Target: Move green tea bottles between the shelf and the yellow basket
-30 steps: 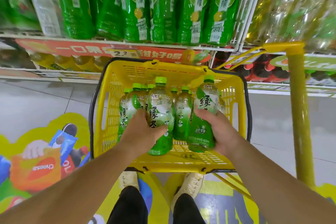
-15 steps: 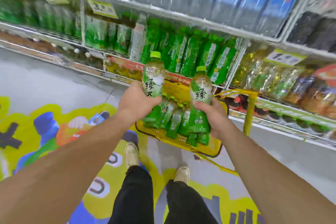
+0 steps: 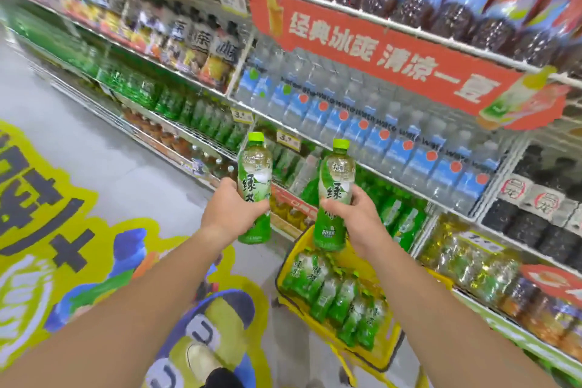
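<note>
- Since the yellow basket (image 3: 389,350) stands lowest and nearest, at the lower centre-right of the frame, it lies directly under the right grip (image 3: 362,214). More green tea bottles (image 3: 333,290) are packed in it.
- The left grip (image 3: 231,208) is wrapped round the lower half of one bottle (image 3: 254,179) at the centre of the frame, left of the basket and over the floor.
- The right grip is closed round the waist of a second bottle (image 3: 334,189), whose base hangs just above the basket's far rim.
- Both bottles are held upright with caps on top and long axes near vertical. They are side by side and apart, and neither touches anything but its own grip.
- Beyond them the shelf (image 3: 189,131) runs from centre to upper left. Rows of green bottles can be made out on it, but they are too blurred for the labels to be matched.
- The left bottle is judged nearer that shelf row, which lies forward and to the upper left of it. The right bottle is judged nearer the basket.
- A shelf placement would call for the bottle to be kept upright and set down base first. Which way the bottles are bound cannot be told.
</note>
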{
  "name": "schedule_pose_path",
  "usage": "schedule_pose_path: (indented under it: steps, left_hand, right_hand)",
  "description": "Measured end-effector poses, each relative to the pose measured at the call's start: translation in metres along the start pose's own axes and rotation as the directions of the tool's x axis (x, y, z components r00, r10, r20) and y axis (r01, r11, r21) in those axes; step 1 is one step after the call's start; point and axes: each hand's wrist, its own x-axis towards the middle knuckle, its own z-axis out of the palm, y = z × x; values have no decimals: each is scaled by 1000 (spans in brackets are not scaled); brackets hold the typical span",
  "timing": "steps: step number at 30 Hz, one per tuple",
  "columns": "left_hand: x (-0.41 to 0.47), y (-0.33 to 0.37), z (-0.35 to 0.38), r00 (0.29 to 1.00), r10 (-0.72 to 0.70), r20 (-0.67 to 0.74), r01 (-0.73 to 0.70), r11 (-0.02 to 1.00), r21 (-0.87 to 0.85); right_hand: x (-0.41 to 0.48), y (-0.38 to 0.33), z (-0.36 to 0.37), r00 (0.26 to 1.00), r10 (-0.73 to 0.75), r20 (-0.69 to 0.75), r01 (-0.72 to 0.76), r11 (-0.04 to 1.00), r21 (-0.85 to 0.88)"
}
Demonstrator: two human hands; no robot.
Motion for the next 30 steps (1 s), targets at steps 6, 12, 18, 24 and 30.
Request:
schedule_pose_path:
  steps: [6, 12, 18, 24, 30]
  left_hand:
    - [54, -22, -103, 992, 18, -121, -19, 1000, -6]
    - [122, -63, -198, 968, 27, -248, -12, 998, 60]
    - [184, -110, -275, 954, -24, -298, 45, 997, 62]
    - [258, -142, -329, 948, -76, -310, 104, 992, 76]
    - [369, -164, -364, 948, -91, -305, 129, 986, 104]
  right_hand:
    - [29, -59, 118, 993, -84, 80, 88, 995, -44]
    - [69, -103, 251, 976, -127, 179, 136, 990, -39]
    - [113, -124, 366, 958, -123, 259, 128, 992, -1]
    - [167, -134, 455, 944, -112, 310, 123, 992, -19]
    - [265, -135, 542, 930, -97, 353, 96, 995, 19]
